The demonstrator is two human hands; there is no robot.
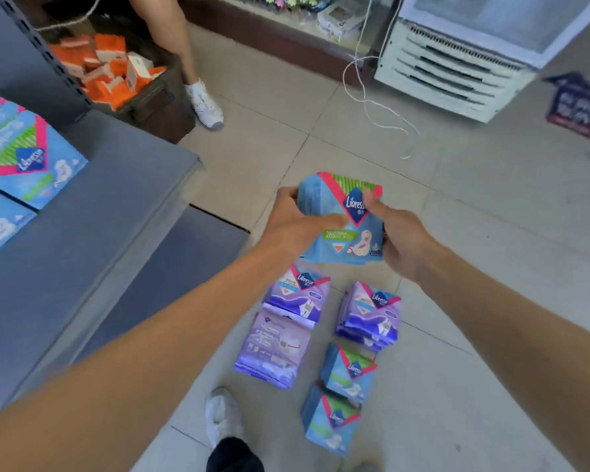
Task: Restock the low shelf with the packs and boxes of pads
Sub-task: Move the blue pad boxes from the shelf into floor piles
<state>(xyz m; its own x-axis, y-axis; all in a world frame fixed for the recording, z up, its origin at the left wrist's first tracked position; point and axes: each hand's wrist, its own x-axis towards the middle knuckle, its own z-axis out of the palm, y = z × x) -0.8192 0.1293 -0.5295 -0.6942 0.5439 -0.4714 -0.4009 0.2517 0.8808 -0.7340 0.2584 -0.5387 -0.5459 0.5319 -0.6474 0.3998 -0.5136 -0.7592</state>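
Blue Libresse pack (pixel 341 223) is up in the air between both hands, over the floor tiles (pixel 491 199) and just off to the right of the low grey shelf (pixel 99 216). It looks like a few packs bunched together. Left hand (pixel 297 223) is wrapped round its left edge with the thumb across the front. Right hand (pixel 399 240) clamps the right side, thumb on the front and fingers behind.

Right below on the floor are purple packs (pixel 368 315), one of them flipped back-side up (pixel 276 349), plus two more blue packs (pixel 349 371). The shelf already has blue packs lying flat on it (pixel 24 155). Further back, a dark crate (pixel 157 100) is heaped with orange packs (pixel 106 69), and someone's white shoe (pixel 205 103) is beside it. There's a white chiller (pixel 457 73) far right
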